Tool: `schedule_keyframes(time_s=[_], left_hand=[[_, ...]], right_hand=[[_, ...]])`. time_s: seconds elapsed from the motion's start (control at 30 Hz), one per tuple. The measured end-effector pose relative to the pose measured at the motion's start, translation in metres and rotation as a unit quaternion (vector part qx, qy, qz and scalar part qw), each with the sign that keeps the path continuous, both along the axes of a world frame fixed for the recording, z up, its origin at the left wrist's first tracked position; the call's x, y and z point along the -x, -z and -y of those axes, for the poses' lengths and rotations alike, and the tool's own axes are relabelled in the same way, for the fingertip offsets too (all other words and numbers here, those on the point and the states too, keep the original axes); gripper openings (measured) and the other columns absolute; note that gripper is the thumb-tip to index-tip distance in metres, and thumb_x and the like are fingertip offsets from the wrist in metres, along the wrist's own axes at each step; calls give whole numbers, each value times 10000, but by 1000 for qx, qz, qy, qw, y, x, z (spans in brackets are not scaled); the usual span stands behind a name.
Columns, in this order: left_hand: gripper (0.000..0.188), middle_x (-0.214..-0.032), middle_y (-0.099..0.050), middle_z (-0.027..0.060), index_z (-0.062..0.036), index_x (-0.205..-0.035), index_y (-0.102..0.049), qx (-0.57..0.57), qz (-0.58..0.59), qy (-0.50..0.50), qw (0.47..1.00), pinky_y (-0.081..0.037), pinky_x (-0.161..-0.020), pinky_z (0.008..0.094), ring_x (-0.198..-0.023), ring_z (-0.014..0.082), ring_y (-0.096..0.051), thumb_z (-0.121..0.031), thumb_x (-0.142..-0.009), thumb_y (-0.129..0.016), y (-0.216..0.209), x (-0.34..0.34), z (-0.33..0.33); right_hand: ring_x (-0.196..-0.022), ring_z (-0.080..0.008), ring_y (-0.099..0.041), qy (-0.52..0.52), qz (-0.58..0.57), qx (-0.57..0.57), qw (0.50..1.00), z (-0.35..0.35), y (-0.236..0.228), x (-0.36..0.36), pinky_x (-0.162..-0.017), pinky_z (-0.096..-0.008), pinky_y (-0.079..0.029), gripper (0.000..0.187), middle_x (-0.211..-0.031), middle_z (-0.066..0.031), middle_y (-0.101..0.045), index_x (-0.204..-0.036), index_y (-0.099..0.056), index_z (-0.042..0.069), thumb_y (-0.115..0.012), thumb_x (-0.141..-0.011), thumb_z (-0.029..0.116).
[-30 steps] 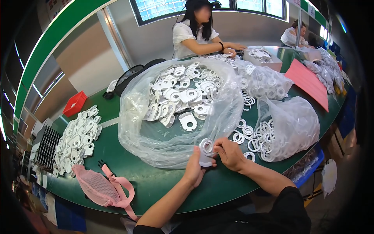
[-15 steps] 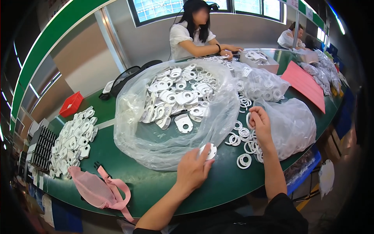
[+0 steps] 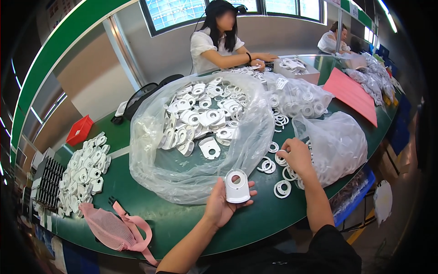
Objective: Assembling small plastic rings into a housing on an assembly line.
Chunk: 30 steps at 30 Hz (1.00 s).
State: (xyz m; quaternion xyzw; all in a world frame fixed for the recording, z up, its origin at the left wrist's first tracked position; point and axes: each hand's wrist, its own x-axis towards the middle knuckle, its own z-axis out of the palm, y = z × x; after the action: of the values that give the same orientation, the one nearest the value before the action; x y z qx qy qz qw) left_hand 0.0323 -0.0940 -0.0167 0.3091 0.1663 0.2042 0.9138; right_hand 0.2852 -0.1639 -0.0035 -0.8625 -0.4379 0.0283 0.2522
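Note:
My left hand (image 3: 220,204) is turned palm up over the near part of the table. It grips a white plastic housing (image 3: 237,194), a flat plate with a round hole at one end and a squared edge at the other. My right hand (image 3: 299,156) reaches down to the right, its fingers pinched on a white plastic ring (image 3: 279,160). More loose rings (image 3: 283,188) lie beside and below that hand. Beyond my left hand, a large clear plastic bag (image 3: 157,176) lies spread wide, with many white housings (image 3: 210,149) and rings inside.
A filled clear bag (image 3: 344,137) sits right of my right hand, another bag of rings (image 3: 301,98) behind it. A pink sheet (image 3: 351,96), a pile of housings (image 3: 84,173), a red tray (image 3: 80,130) and a pink mesh pouch (image 3: 107,226) share the table. A co-worker (image 3: 219,45) works opposite.
My left hand has rolled palm up, bringing the housing's face into view. My right hand has moved down and slightly left, onto the loose rings. The whole view has shifted slightly.

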Motion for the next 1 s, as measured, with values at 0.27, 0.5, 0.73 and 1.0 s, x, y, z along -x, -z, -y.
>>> schedule_keyframes(time_s=[0.27, 0.5, 0.73, 1.0], left_hand=[[586, -1270, -485, 175, -51, -1343, -333, -65, -68, 60, 994, -527, -782, 381, -1062, 339, -563, -484, -951, -287, 9, 0, 4], [524, -1197, -535, 164, -45, -1307, -346, -159, -120, 31, 979, -546, -709, 356, -991, 304, -601, -419, -942, -385, 10, -4, 9], [351, -1116, -573, 208, -26, -1211, -388, -40, -63, -44, 996, -520, -617, 338, -877, 289, -627, -214, -915, -384, 7, 2, -2], [353, -1116, -573, 203, -26, -1196, -408, -63, -69, -74, 993, -519, -617, 336, -880, 292, -625, -267, -938, -412, 5, 3, -3]], right_hand=[[-661, -89, -573, -209, -390, -138, 886, -15, -6, 41, -606, -227, -455, 174, -716, -43, -636, -792, -664, -14, -698, -751, 152], [-637, -34, -525, -301, -333, -132, 884, -16, 1, 77, -555, -191, -411, 182, -730, -15, -628, -863, -653, -7, -697, -780, 149], [-620, -28, -500, -269, -402, -97, 870, -15, 8, 48, -552, -184, -395, 178, -720, 9, -609, -892, -656, -1, -598, -866, 166], [-616, -156, -603, -205, -236, -110, 944, -9, -1, 24, -589, -271, -464, 187, -731, -100, -664, -833, -665, -26, -628, -811, 155]])
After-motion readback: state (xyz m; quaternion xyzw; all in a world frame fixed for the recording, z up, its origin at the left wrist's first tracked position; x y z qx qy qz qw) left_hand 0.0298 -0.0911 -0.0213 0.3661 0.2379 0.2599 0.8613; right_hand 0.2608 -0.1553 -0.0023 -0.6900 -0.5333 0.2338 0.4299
